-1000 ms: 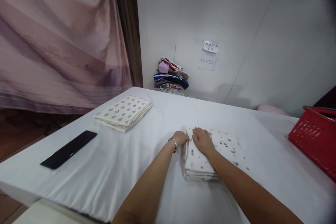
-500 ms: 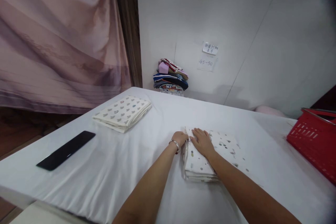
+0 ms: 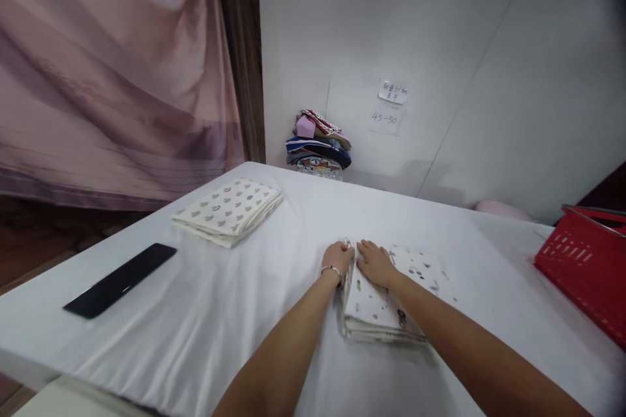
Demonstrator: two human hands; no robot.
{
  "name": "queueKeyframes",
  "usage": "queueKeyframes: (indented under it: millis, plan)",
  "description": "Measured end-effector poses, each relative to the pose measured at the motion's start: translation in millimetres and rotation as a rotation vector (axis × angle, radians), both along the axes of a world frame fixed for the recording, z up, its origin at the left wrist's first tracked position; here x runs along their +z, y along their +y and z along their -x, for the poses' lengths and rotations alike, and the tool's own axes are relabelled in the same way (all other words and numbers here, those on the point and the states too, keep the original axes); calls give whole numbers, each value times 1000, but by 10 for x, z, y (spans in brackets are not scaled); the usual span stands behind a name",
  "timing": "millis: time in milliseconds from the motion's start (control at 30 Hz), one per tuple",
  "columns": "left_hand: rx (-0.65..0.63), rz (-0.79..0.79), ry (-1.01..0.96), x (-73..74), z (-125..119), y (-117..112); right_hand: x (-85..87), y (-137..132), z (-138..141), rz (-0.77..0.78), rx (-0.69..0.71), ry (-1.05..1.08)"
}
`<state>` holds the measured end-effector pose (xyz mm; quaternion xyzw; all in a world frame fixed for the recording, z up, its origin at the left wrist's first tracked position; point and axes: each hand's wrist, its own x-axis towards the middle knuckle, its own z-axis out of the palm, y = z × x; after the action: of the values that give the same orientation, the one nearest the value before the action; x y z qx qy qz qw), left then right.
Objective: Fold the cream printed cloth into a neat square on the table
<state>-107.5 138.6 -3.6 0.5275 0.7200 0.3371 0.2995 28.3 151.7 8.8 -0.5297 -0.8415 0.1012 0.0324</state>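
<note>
A folded white cloth with small dark spots (image 3: 386,303) lies on the white table (image 3: 235,313) in front of me. My right hand (image 3: 375,263) rests flat on its far left corner, fingers stretched out. My left hand (image 3: 338,257), with a bracelet at the wrist, presses against the cloth's left edge with curled fingers; whether it grips the layers I cannot make out.
A second folded cloth with small grey figures (image 3: 227,210) lies at the far left. A black flat bar (image 3: 120,279) sits near the left edge. A red basket (image 3: 587,267) stands at the right. Folded clothes (image 3: 319,143) are stacked by the wall, beside a pink curtain (image 3: 112,71).
Both hands have slid slightly farther along the spotted cloth toward its far corner. More of the cloth's near part now shows beside my right forearm.
</note>
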Motion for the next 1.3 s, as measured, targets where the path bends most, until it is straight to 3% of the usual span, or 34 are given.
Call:
queueKeyframes:
  millis: [133, 367, 567, 833, 1300]
  plan:
    - [51, -15, -39, 0, 54, 2, 54, -10, -3, 21, -11, 10]
    - [87, -10, -119, -45, 109, 22, -77, -179, -8, -57, 18, 69]
    - [53, -37, -148, -62, 103, 45, -43, -332, 100, -51, 85, 165]
    - [-29, -66, -208, -122, 87, 152, -40, -427, 144, -31, 75, 197]
    - [56, -25, -232, -171, 164, 234, 51, -990, 257, -3, 209, 134]
